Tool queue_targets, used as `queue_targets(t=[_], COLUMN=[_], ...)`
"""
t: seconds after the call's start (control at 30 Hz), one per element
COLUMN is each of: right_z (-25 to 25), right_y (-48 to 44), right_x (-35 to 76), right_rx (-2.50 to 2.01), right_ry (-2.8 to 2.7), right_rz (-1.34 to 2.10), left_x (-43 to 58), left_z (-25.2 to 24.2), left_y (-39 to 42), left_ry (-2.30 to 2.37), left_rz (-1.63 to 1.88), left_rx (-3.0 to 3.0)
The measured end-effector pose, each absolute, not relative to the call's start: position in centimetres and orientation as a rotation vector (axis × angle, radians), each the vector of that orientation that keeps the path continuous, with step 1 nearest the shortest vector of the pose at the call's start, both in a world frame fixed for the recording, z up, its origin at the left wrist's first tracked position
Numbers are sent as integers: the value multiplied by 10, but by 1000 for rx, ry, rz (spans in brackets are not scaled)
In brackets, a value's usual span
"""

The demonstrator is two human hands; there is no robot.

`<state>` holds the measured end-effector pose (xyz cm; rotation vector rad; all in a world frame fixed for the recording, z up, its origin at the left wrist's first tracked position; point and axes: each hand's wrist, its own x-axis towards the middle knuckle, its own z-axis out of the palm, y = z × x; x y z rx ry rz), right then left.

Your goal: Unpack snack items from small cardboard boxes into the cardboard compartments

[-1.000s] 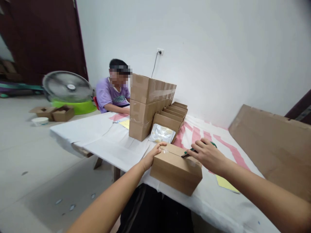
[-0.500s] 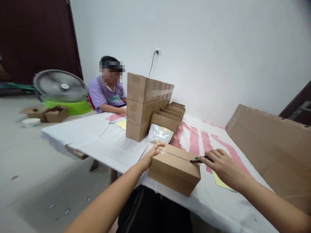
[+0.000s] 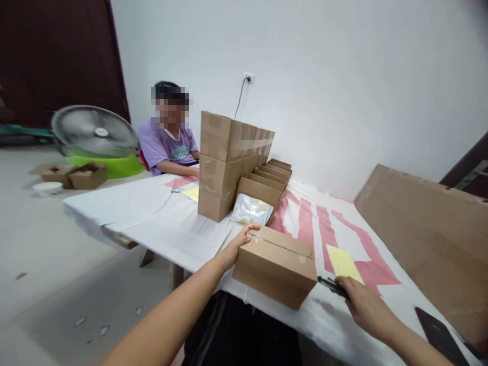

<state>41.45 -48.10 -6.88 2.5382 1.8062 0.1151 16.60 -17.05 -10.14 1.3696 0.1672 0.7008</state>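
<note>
A closed brown cardboard box (image 3: 275, 264) lies on the white-covered table (image 3: 160, 223) right in front of me. My left hand (image 3: 237, 245) grips the box's far left corner, thumb on top. My right hand (image 3: 366, 305) is to the right of the box, off it, closed around a dark cutter (image 3: 332, 285) whose tip points at the box's right end. A yellow sheet (image 3: 343, 262) lies on the table just beyond that hand.
A stack of sealed boxes (image 3: 224, 162) and a row of flat cartons (image 3: 267, 185) stand behind, with a silvery pouch (image 3: 251, 209) leaning there. A seated person (image 3: 168, 145) is at the far end. A large cardboard sheet (image 3: 430, 229) leans right; a dark phone (image 3: 438, 338) lies near.
My right hand with the cutter has slid along the box's top seam to the right, left the box and dropped toward the table's near edge. The left hand has kept its grip.
</note>
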Motion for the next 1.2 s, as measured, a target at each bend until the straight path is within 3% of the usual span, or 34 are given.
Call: queue_targets(t=[0.23,0.33,0.53,0.8,0.9,1.2], right_z=[-102,-76,-12,-6,-9,-21], right_y=[-479,-458,-386,-288,-270,-265], right_x=[414,423,392,302,297,305], right_rx=[2490,2514,2459,1683,1676,1757], right_ry=[1767,1848,2398,2959,2947,2777], right_rz=[-199,-12,671,355,282,535], left_x=[168,168,168,171,173,170], left_z=[-104,-104,-106,-107,-109,-107], left_y=[-169,-169,-169,-164,-163,-168], left_ry=[158,153,153,112,71,134], left_rz=[689,691,708,784,782,699], left_rx=[1312,1319,1340,1390,1351,1307])
